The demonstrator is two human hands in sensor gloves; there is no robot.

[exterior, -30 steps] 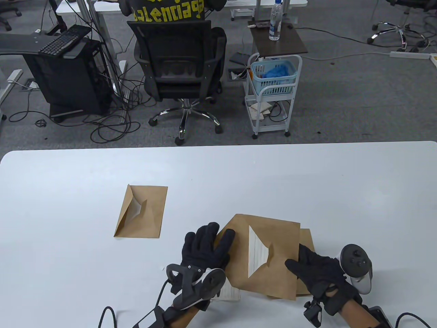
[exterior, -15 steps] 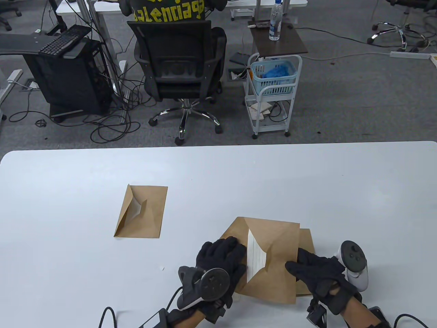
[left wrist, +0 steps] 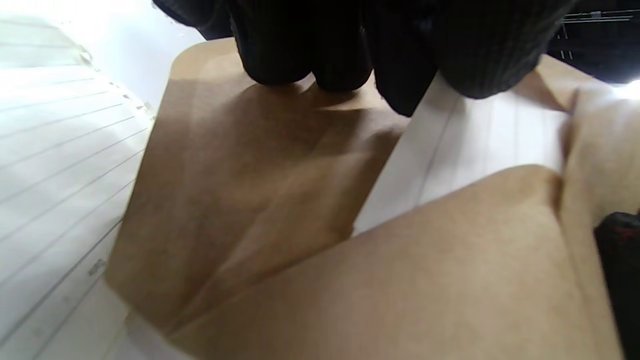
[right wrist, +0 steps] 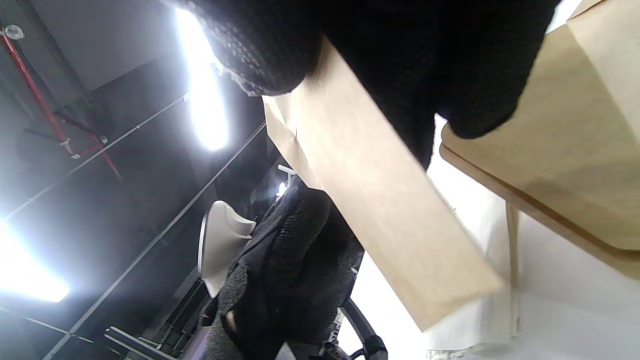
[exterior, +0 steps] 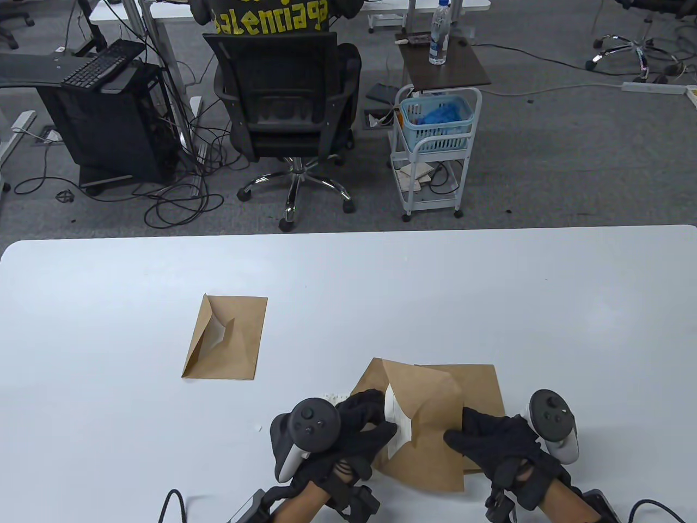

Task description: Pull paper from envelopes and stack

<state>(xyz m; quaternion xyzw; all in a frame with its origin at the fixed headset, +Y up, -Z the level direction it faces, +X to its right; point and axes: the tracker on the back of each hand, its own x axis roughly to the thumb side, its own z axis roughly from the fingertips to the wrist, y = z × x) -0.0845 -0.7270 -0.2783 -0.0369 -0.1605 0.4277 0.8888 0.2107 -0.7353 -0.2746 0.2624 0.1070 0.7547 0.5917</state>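
A brown envelope (exterior: 430, 436) lies near the table's front edge, flap open to the left. My right hand (exterior: 463, 430) grips its right end and holds it tilted up; the right wrist view shows the envelope (right wrist: 380, 210) between thumb and fingers. My left hand (exterior: 384, 419) pinches the white lined paper (exterior: 396, 417) at the envelope's mouth. The left wrist view shows my fingertips (left wrist: 450, 65) on the paper (left wrist: 475, 135). A second brown envelope (exterior: 479, 381) lies under it. A lined sheet (left wrist: 45, 150) lies on the table beneath my left hand, mostly hidden in the table view.
A third brown envelope (exterior: 226, 338) with its flap open lies alone to the left on the white table (exterior: 348, 283). Beyond the table's far edge stand an office chair (exterior: 288, 103) and a small white cart (exterior: 433, 147).
My left hand has turned over, moved right and taken hold of the paper at the envelope's mouth. My right hand has lifted and tilted the envelope, uncovering more of the one beneath.
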